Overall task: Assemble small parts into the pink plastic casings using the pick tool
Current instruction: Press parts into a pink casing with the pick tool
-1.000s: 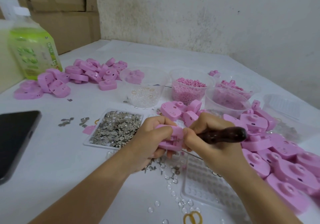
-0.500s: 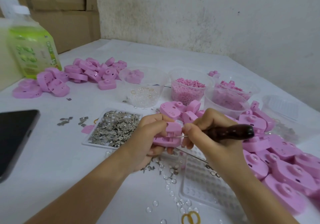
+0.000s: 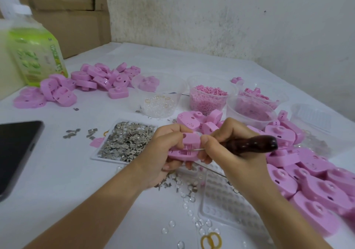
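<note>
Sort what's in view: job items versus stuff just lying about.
Job: pink casing in left hand; pick tool in right hand; metal parts; pink pellets; loose casings.
Idle: phone; green bottle; yellow rings; cardboard boxes.

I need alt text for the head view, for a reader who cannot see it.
The left hand holds a pink casing while the right hand pokes a wooden-handled pick tool into it. On the white table lie piles of pink casings, a tray of metal parts and clear cups.
</note>
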